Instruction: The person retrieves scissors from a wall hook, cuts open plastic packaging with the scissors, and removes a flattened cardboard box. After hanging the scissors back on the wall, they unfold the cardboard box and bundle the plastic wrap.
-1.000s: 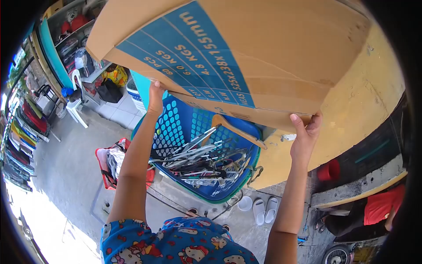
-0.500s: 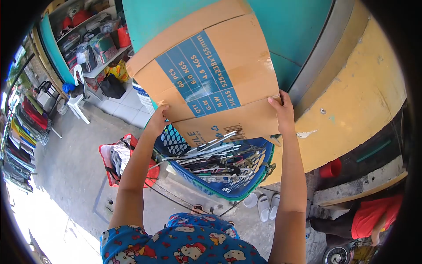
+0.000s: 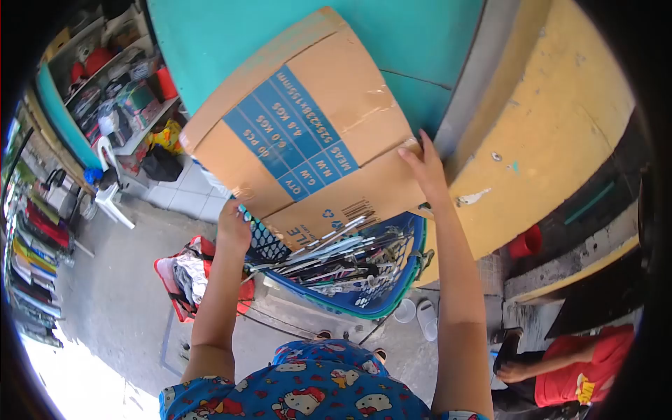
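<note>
A brown cardboard box [image 3: 378,105] with a blue printed panel is held up in front of me, tilted, its lettering turned on its side. My left hand [image 3: 234,227] grips its lower left edge. On the right edge, my right hand [image 3: 425,171] has its thumb on the printed face and its fingers at the edge, partly hidden. Just below the cardboard stands a blue plastic laundry basket [image 3: 413,252], full of clothes hangers [image 3: 336,262]. The cardboard's lower edge overlaps the basket's back part, and I cannot tell whether they touch.
A red bag [image 3: 185,280] of clothes sits left of the basket. Slippers [image 3: 427,320] lie on the concrete to its right. Behind are a teal panel [image 3: 427,49] and a yellow wall [image 3: 546,126]. A person in a red shirt [image 3: 581,367] is at lower right; hanging clothes [image 3: 42,238] are far left.
The cardboard has tilted a little and shifted left in view, with both hands still on it. The view has turned slightly. At lower right, more of the person's arm and leg shows.
</note>
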Motion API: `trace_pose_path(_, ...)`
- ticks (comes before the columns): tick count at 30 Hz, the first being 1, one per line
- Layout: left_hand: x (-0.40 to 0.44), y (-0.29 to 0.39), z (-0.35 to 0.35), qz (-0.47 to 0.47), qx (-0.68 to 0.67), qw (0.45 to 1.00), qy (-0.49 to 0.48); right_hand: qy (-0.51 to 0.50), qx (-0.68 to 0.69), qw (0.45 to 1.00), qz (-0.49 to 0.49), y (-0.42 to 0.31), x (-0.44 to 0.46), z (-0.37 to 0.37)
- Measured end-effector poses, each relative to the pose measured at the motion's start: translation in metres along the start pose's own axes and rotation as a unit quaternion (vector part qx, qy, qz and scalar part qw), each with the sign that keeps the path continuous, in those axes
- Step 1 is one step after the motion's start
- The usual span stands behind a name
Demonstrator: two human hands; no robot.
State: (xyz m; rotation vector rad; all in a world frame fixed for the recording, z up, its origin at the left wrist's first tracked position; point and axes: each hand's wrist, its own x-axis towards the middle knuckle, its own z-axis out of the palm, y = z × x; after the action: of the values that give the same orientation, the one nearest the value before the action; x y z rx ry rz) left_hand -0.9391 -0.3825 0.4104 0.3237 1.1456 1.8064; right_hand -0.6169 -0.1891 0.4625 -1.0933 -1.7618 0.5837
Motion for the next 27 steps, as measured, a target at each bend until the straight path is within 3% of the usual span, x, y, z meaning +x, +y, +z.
trace_pose_path(2,-0.001,-0.014,-0.004,0.114,-0.007,0.991,0.069,0.093,-0.09,0.989,-0.071,-0.026,-0.022,-0.007)
trace_pose_path(4,-0.04,-0.014,0.034,0.233,0.045,0.971,0.024,0.158,-0.083,0.968,-0.177,-0.033,-0.044,-0.02)
trace_pose_path(7,-0.069,-0.037,0.073,0.4,0.213,0.891,-0.033,0.169,-0.088,0.966,-0.175,-0.049,-0.096,-0.051)
trace_pose_path(8,-0.097,-0.045,0.105,0.432,0.215,0.874,-0.053,0.155,-0.097,0.967,-0.178,-0.049,-0.115,-0.063)
trace_pose_path(11,-0.138,-0.08,0.155,0.451,0.214,0.847,-0.183,0.152,-0.134,0.968,-0.146,-0.039,-0.181,-0.11)
trace_pose_path(14,-0.203,-0.12,0.206,0.422,0.198,0.813,-0.347,0.137,-0.171,0.971,-0.092,-0.023,-0.238,-0.175)
trace_pose_path(15,-0.218,-0.137,0.219,0.416,0.195,0.811,-0.363,0.121,-0.187,0.973,-0.065,-0.018,-0.262,-0.199)
trace_pose_path(17,-0.247,-0.183,0.242,0.38,0.191,0.761,-0.489,0.153,-0.191,0.968,0.053,-0.002,-0.306,-0.251)
trace_pose_path(22,-0.377,-0.305,0.299,0.13,0.207,0.639,-0.729,0.289,-0.129,0.912,0.263,0.05,-0.435,-0.381)
trace_pose_path(23,-0.407,-0.336,0.306,0.061,0.212,0.603,-0.766,0.322,-0.096,0.889,0.312,0.055,-0.461,-0.406)
trace_pose_path(25,-0.463,-0.394,0.311,-0.031,0.236,0.48,-0.844,0.451,-0.044,0.818,0.355,0.067,-0.507,-0.448)
trace_pose_path(27,-0.51,-0.441,0.308,-0.08,0.24,0.318,-0.914,0.581,0.0,0.739,0.341,0.076,-0.543,-0.483)
